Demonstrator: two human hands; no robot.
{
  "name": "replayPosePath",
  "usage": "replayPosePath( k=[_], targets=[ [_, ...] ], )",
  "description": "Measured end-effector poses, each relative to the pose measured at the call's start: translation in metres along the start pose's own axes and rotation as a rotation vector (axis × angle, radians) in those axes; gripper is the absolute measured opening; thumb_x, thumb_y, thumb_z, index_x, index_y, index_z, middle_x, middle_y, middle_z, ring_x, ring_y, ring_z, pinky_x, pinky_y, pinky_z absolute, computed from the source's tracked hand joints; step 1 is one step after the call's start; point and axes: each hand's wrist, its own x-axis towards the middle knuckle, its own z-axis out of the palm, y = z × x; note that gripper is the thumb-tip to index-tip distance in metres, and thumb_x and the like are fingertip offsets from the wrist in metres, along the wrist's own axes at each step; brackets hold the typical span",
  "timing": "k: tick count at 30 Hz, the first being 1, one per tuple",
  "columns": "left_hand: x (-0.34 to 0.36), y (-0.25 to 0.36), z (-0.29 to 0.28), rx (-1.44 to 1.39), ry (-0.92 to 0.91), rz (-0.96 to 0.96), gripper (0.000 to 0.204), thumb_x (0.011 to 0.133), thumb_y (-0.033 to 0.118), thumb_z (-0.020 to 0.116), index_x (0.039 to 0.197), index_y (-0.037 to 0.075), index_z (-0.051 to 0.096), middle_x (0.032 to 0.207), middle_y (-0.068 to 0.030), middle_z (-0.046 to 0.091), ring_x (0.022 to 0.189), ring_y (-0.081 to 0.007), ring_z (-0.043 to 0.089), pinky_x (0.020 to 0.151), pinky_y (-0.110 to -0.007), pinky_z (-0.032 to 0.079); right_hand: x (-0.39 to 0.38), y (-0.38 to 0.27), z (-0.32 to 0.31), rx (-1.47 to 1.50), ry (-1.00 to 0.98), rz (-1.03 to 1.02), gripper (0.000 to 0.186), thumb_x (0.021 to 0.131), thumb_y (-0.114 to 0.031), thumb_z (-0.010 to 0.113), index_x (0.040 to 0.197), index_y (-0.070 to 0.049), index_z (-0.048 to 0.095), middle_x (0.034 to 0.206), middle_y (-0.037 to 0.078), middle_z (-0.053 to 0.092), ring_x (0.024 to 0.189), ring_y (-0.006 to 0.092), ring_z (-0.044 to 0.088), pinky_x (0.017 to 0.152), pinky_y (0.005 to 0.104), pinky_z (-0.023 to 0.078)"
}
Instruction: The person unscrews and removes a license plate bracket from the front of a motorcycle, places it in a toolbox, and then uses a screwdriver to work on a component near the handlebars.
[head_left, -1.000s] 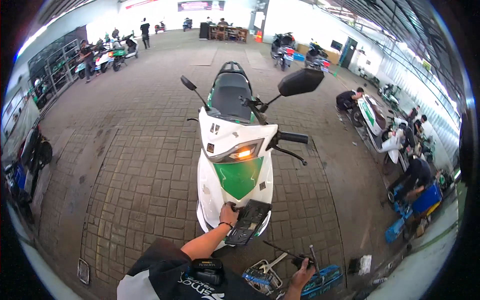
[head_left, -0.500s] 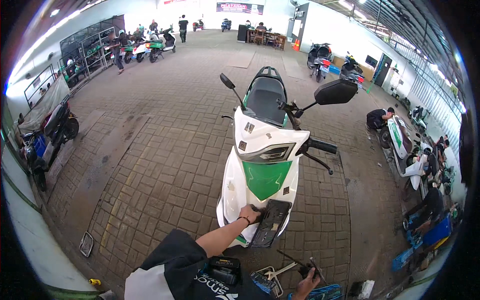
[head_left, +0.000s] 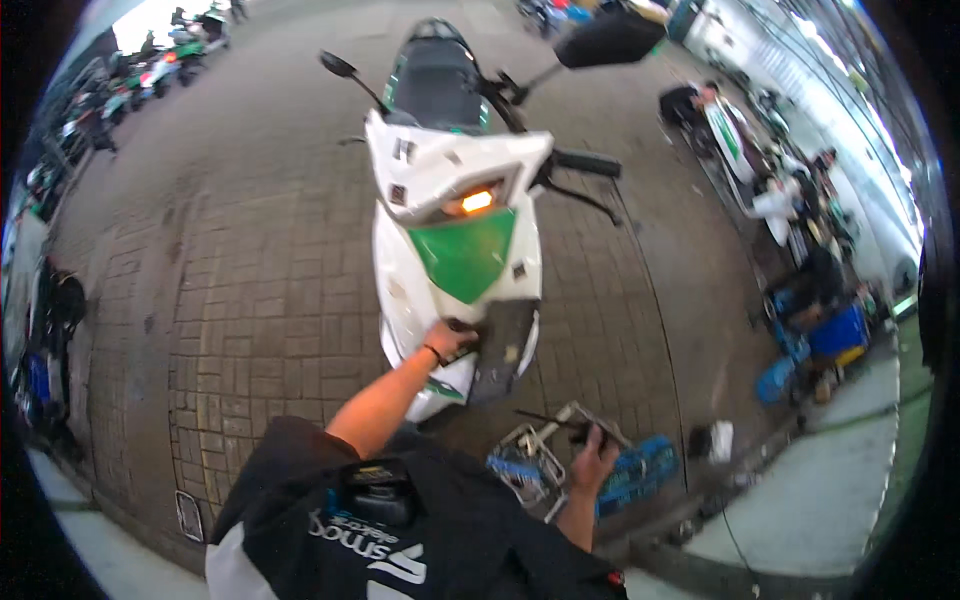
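A white and green scooter (head_left: 395, 265) stands facing me, its front turn signal (head_left: 478, 201) glowing orange. My left hand (head_left: 452, 341) is at the front of it, the fingers closed at the left edge of a black panel (head_left: 508, 345) that leans against the lower bodywork. Its fingertips are partly hidden there. Lower right, my right hand (head_left: 594, 460) is closed round a dark tool with a thin rod (head_left: 543, 415) pointing left; its exact kind is unclear. Below that hand are a pale metal frame (head_left: 545, 440) and a blue item (head_left: 640, 470).
The scooter's right-side handlebar grip (head_left: 588, 163) and mirror (head_left: 610, 40) jut out. To the right, a person (head_left: 683, 105) crouches by another scooter (head_left: 730, 140), with a blue box (head_left: 838, 333) nearer. A small framed piece (head_left: 188, 515) lies on the paving at lower left.
My view has tilted down and shifted, so the scooter sits higher and further left. The turn signal, unlit before, is now lit. Both hands keep their holds.
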Motion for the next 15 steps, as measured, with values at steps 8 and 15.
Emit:
replayPosePath(
  k=[8, 15],
  targets=[
    [0.001, -0.018, 0.028, 0.006, 0.250, 0.197, 0.042, 0.071, 0.025, 0.079, 0.098, -0.003, 0.063, 0.094, -0.0196, 0.068, 0.089, -0.0315, 0.066, 0.077, -0.037, 0.051, -0.006, -0.058, 0.034, 0.164, -0.159, -0.015, 0.011, 0.095, -0.010, 0.053, 0.099, 0.000, 0.055, 0.093, 0.005, 0.058, 0.085, 0.0130, 0.053, 0.079, 0.0281, 0.044],
    [-0.014, -0.021, 0.025, -0.081, 0.289, 0.168, 0.049, 0.072, 0.026, 0.081, 0.101, -0.006, 0.057, 0.094, -0.0188, 0.068, 0.088, -0.0284, 0.066, 0.078, -0.036, 0.051, -0.017, -0.101, 0.054, 0.238, -0.321, 0.027, 0.018, 0.092, -0.017, 0.059, 0.098, -0.002, 0.050, 0.101, 0.011, 0.057, 0.095, 0.0221, 0.058, 0.084, 0.0359, 0.047]
  ],
)
